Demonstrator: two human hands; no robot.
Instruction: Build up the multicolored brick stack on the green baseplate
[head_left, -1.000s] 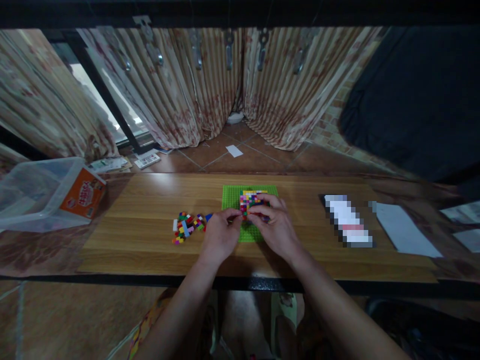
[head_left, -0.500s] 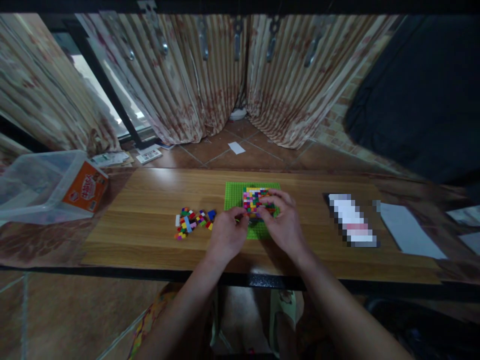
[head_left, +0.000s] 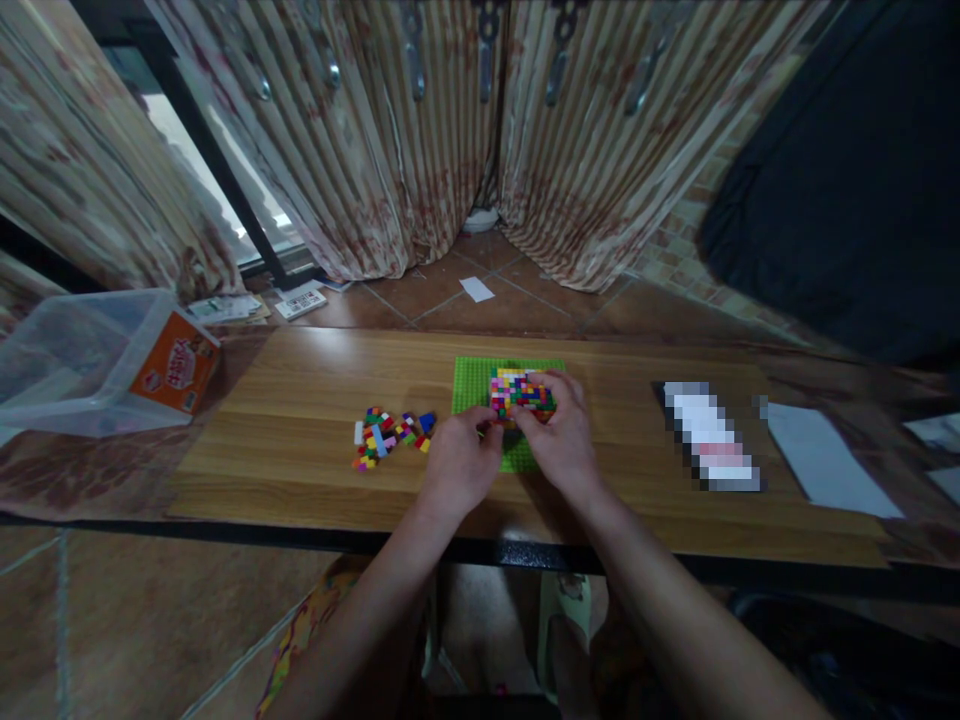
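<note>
A block built of many-coloured toy bricks (head_left: 514,388) is at the green studded baseplate (head_left: 471,378); whether it is fixed there or held just above I cannot tell. My right hand (head_left: 561,430) curls around its right side, fingers over the top and thumb at the front. At the block's front left corner is my left hand (head_left: 463,458), its thumb and fingertips pinched together. What lies in that pinch, if anything, is too small to make out. To the left of this hand, loose bricks (head_left: 379,438) lie in a small pile on the wooden table (head_left: 300,400).
A clear plastic box (head_left: 97,360) with an orange label stands at the left end. On the right lie a phone-like item (head_left: 709,435), blurred out by large pixels, and a white sheet (head_left: 829,455). Striped curtains (head_left: 435,180) hang beyond the table.
The whole view has shifted slightly. Both hands stay at the brick block, with the right fingers a little more closed over it. The loose pile looks the same.
</note>
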